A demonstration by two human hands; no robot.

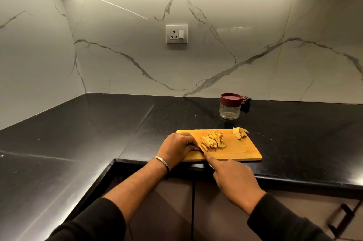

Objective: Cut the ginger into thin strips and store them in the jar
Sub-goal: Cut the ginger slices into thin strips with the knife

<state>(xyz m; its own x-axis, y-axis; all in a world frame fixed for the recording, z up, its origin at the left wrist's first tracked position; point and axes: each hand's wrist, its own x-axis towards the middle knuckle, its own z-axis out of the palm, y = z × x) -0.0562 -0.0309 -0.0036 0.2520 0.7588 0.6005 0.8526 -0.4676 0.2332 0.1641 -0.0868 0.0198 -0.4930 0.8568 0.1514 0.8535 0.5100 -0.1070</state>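
A pile of thin ginger strips lies in the middle of the wooden cutting board. My left hand rests on the board's left part, its curled fingertips pressing on ginger at the pile's left edge. My right hand grips a knife with the forefinger stretched along its back; the blade is mostly hidden and meets the board beside my left fingertips. Uncut ginger pieces sit at the board's far right corner. The clear jar with a maroon lid stands shut behind the board.
The board lies near the front edge of a black stone counter that turns a corner to the left. A dark cloth lies behind the jar by the marble wall. A wall socket sits above. Cabinet doors are below the counter.
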